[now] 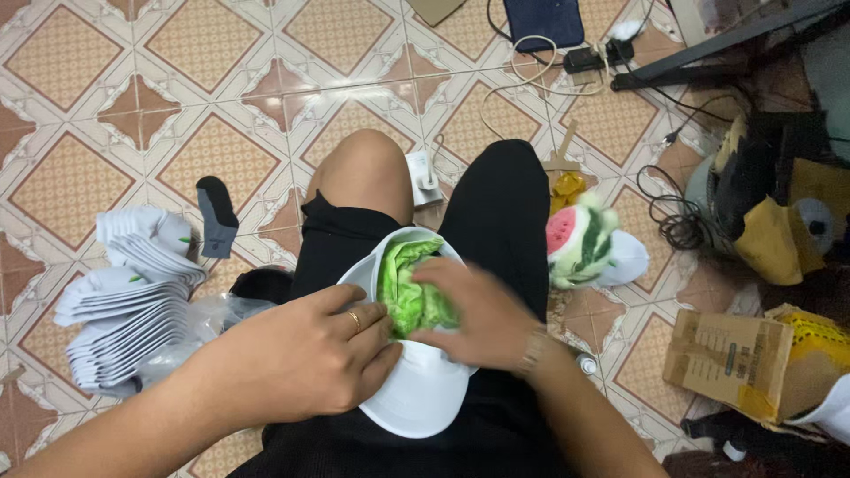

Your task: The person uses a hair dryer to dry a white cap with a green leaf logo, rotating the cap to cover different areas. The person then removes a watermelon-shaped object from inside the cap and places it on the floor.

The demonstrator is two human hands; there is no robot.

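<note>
Here the left hand (305, 358) grips a white cap (416, 398) on the lap. The right hand (478, 314), fingers curled, presses green cloth (407, 283) into it.

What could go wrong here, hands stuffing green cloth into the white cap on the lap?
1. The white cap rests loosely on the lap, so pushing by the right hand may tip it off.
2. The green cloth bulges above the rim and could spill out if the left hand lets go.
</note>
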